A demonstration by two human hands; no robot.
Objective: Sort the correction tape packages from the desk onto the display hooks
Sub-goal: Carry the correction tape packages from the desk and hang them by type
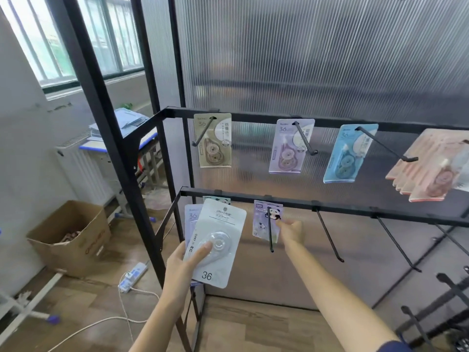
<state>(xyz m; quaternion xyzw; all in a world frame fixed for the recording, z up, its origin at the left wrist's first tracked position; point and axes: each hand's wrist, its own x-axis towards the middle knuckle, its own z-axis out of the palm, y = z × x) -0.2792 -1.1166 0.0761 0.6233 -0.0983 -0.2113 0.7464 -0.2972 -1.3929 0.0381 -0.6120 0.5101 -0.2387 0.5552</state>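
Packages in left hand read "JINUO", "36".

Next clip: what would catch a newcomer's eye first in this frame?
Likely the white package marked 36, held with others behind it in the left hand at lower centre. Next, the right hand reaching to the purple panda package on a lower-rail hook. Above, beige, lilac and blue packages hang in a row, with a pink stack at far right.
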